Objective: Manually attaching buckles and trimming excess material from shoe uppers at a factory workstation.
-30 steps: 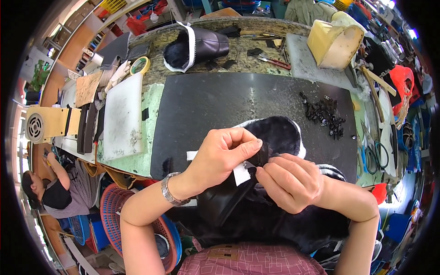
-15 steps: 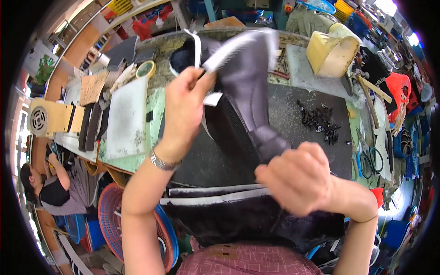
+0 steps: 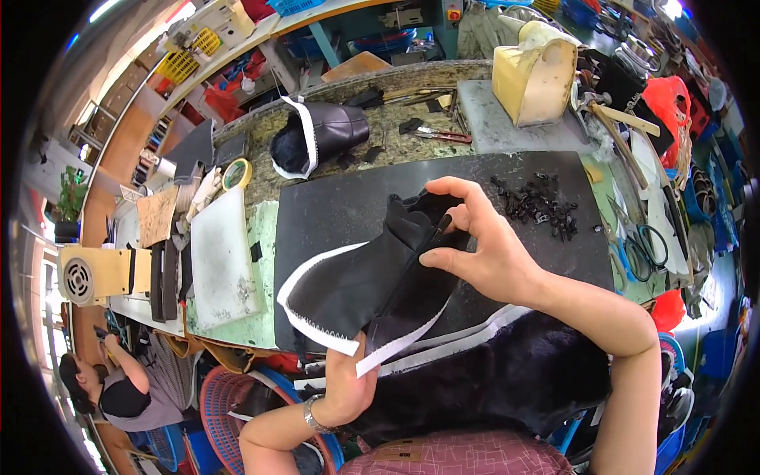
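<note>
Above the dark work mat a black leather boot upper (image 3: 348, 286) hangs between my hands, its toe end to the left and its open edge bordered with white stitched tape. My right hand (image 3: 487, 245) pinches the collar end at a dark seam or zip, thumb and fingers wrapped round it. My left hand (image 3: 348, 388) grips the white-taped edge from below; its fingers are largely hidden behind the leather. Farther back on the bench lies another black boot upper (image 3: 328, 131) with a similar white edge.
Small black hardware pieces (image 3: 538, 202) are heaped on the mat (image 3: 317, 206). Scissors (image 3: 647, 245) lie at right, and a cream block-like container (image 3: 534, 75) stands behind. Black furry-lined pieces (image 3: 475, 380) cover my lap. A basket (image 3: 218, 404) stands lower left; a co-worker (image 3: 119, 376) sits beyond.
The boot upper has come down and toward me, its toe swinging from far to left. My left hand dropped to the near edge; my right hand moved up to the collar.
</note>
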`<state>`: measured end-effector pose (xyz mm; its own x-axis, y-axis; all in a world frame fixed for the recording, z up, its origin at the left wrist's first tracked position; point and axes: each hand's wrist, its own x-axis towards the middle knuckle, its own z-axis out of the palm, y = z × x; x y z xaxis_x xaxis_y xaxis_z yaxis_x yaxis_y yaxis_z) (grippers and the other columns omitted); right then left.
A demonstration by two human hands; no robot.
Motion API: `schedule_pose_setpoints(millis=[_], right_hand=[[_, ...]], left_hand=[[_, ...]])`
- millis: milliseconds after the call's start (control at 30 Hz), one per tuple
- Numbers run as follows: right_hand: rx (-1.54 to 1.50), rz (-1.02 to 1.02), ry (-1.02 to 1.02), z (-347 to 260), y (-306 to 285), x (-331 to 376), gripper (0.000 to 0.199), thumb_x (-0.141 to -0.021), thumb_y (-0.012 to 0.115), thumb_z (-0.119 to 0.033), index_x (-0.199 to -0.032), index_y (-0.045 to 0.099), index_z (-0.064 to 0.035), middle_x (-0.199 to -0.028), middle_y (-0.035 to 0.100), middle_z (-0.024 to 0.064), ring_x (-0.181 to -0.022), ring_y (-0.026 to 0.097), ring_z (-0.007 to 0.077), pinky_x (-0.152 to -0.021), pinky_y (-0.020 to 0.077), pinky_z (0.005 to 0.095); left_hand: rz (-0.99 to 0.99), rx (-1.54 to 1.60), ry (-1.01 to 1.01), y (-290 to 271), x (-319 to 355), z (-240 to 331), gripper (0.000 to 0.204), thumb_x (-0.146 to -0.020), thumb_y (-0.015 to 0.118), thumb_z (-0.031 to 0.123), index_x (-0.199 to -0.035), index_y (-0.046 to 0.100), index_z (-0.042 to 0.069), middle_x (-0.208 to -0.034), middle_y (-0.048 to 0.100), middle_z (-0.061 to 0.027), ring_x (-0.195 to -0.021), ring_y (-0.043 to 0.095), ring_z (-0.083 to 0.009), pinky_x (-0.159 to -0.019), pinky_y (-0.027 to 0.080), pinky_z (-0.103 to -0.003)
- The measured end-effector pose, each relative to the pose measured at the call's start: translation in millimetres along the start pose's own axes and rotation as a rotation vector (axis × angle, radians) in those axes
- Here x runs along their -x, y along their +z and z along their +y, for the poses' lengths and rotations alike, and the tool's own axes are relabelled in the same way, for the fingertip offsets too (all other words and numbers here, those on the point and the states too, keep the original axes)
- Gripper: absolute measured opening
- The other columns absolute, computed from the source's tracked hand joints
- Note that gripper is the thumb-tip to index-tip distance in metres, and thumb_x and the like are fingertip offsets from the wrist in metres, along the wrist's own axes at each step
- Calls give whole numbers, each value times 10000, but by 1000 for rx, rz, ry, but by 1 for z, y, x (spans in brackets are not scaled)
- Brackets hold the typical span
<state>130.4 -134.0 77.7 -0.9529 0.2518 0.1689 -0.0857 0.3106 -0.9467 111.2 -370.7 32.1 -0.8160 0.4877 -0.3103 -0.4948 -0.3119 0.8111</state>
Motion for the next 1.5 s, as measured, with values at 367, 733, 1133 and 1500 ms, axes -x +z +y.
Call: schedule_pose_setpoints(millis=[367, 733, 1133, 1500], right_hand=[[38, -73, -9, -6, -3, -4, 628, -703, 643, 30, -1228, 307, -38, -978, 508, 49, -812, 524, 107, -823, 402, 270], [-20, -96, 6, -8, -10, -3, 609, -714, 630, 29, -1237, 329, -48, -940, 502, 35, -817, 494, 94, -806, 404, 259], [843, 252, 122, 25, -105, 88, 227, -738, 617, -128, -935, 594, -19, -898, 605, 142, -835, 585, 268, -732, 460, 339], [1560, 353, 705, 73, -203, 156, 272, -680, 535, -134, -920, 505, -8, -842, 566, 170, -823, 571, 340, -678, 467, 413]], left_hand=[[-67, -33, 11, -3, 3, -3, 285, -913, 403, 106, -1191, 407, 42, -1129, 536, -121, -989, 567, -253, -853, 479, -414], [-127, -329, 131, 1, 5, -5, 335, -850, 439, -29, -1182, 400, -10, -1083, 546, -108, -920, 579, -244, -705, 519, -377], [-292, -739, 256, 68, -73, 73, 84, -749, 663, 68, -793, 632, 4, -623, 496, 54, -578, 418, -12, -511, 310, -170], [-440, -504, 88, 87, -76, 40, 116, -780, 636, 63, -855, 645, -26, -674, 572, 41, -586, 438, -1, -498, 331, -165]])
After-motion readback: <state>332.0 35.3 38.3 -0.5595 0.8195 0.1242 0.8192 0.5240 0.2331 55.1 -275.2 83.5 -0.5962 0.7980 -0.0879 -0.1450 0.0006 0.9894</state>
